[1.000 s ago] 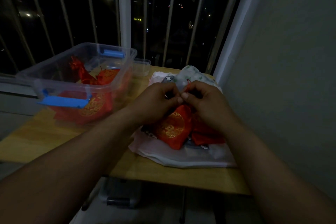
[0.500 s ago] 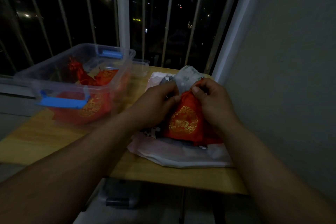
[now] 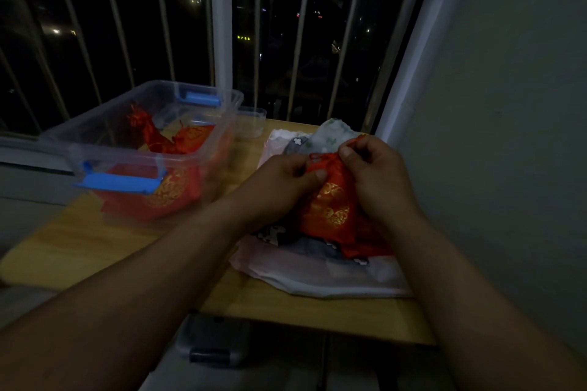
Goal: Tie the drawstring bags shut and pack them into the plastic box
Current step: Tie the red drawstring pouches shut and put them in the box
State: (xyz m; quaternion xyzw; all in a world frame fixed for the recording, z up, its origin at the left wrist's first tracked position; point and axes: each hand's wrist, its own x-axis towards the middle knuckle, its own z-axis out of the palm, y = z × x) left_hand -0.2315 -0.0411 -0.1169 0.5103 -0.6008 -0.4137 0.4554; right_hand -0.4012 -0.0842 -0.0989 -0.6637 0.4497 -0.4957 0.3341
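Observation:
A red drawstring bag with gold embroidery (image 3: 330, 209) stands upright between my hands, over a pile of pale and grey cloth bags (image 3: 317, 267) on the right of the table. My left hand (image 3: 282, 184) pinches the bag's neck from the left. My right hand (image 3: 374, 174) grips the neck and a red cord from the right. Another red bag (image 3: 365, 247) lies under it on the pile. The clear plastic box (image 3: 104, 140) with blue latches stands at the left and holds several red bags (image 3: 168, 187).
The wooden table (image 3: 104, 247) sits against a barred window, with a wall close on the right. A small clear tub (image 3: 252, 120) stands behind the box. A grey object (image 3: 209, 343) lies on the floor below the table's front edge.
The red bag has been lifted and turned upright, its gold pattern now facing me. Both hands have shifted slightly right and apart at the bag's neck.

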